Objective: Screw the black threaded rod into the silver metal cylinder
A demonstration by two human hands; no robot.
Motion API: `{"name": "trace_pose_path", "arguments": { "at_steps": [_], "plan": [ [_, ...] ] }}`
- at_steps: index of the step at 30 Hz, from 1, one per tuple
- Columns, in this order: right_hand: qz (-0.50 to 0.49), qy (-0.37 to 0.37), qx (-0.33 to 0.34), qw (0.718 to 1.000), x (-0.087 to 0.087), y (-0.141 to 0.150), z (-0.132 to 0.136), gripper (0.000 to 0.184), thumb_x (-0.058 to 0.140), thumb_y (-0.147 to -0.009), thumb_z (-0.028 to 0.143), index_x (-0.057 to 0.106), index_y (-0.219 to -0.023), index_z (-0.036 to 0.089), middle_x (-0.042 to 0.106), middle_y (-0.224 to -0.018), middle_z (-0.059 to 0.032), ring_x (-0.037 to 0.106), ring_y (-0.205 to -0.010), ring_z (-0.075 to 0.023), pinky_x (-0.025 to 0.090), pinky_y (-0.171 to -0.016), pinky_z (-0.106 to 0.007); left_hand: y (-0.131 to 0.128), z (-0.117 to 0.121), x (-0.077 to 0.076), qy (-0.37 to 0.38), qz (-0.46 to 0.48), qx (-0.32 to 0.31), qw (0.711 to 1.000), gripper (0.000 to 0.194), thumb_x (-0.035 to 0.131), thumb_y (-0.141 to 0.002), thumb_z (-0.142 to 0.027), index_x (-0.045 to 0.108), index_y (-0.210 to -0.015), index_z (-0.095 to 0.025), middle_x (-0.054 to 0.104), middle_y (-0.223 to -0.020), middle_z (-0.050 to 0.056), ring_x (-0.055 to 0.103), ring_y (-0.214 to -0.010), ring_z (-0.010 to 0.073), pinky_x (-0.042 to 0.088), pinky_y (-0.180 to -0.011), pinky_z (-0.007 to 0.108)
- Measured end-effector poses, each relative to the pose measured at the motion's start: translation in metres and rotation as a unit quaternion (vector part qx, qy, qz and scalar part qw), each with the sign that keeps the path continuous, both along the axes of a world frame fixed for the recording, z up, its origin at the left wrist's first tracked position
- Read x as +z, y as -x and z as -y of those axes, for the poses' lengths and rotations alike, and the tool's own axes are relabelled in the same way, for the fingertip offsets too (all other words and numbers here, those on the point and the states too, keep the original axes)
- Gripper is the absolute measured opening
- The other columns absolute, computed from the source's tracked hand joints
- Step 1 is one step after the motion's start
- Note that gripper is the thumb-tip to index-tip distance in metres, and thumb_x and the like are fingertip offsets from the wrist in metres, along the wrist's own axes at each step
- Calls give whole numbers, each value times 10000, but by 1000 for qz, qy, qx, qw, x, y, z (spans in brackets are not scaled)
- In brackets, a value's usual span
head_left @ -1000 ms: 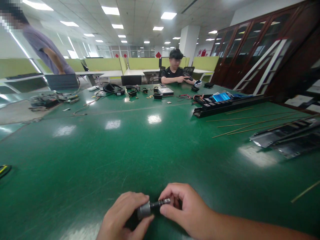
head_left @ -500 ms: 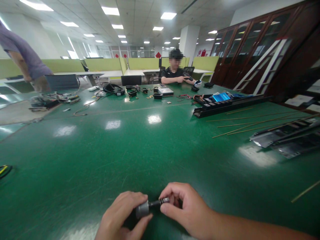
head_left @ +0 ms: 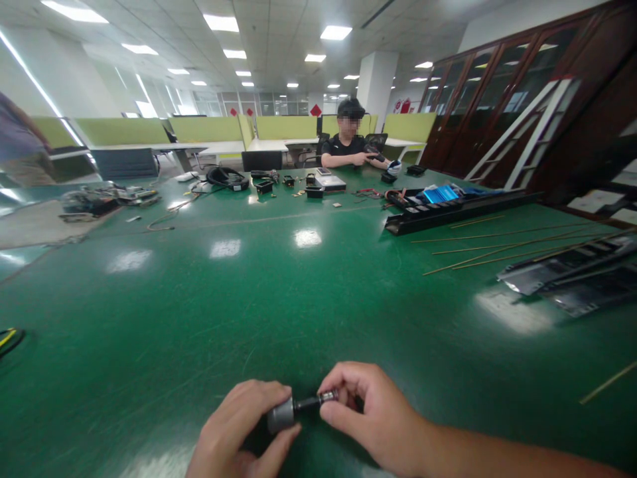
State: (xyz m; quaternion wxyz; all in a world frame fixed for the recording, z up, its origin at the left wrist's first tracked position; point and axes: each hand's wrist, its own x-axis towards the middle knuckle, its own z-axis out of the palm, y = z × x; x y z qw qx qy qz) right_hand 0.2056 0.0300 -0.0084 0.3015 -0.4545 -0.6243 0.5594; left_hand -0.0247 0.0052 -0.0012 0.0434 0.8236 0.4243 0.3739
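Low over the near edge of the green table (head_left: 279, 292), both my hands hold one small metal part. My left hand (head_left: 239, 431) is closed round its grey cylindrical body (head_left: 280, 415). My right hand (head_left: 371, 415) pinches the thin dark shaft with a threaded silver end (head_left: 316, 401) that sticks out of the cylinder to the right. Thumb and forefinger of each hand touch the part; my right forearm runs off to the lower right.
A seated person in black (head_left: 350, 147) works at the far side among small parts and cables (head_left: 226, 177). Long black trays (head_left: 448, 207), thin brass rods (head_left: 502, 249) and metal rails (head_left: 562, 272) lie right. A passer-by (head_left: 20, 149) stands at far left.
My hands keep their grip on the part, shifting it slightly left and down. The person standing at far left has moved further out of view.
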Motion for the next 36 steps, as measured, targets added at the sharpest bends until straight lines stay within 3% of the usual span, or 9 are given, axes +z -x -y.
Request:
{"name": "trace_pose_path", "arguments": {
  "at_steps": [25,36],
  "plan": [
    [-19,14,-8,1000,1,0,-1,158,676,-802,273,668,-867,129,511,-613,36,443,-574,-98,344,-553,-226,2,-1,-1,11,-12,28,999,276,695,-843,-349,625,-1090,-246,741,-965,13,729,-856,169,621,-768,235],
    [-59,26,-27,998,-7,-1,-2,239,697,-815,338,649,-901,120,530,-601,31,490,-555,-107,375,-555,-235,3,-1,4,42,13,49,998,268,740,-791,-344,653,-1034,-272,740,-921,-14,724,-806,149,595,-724,182]
  ]
}}
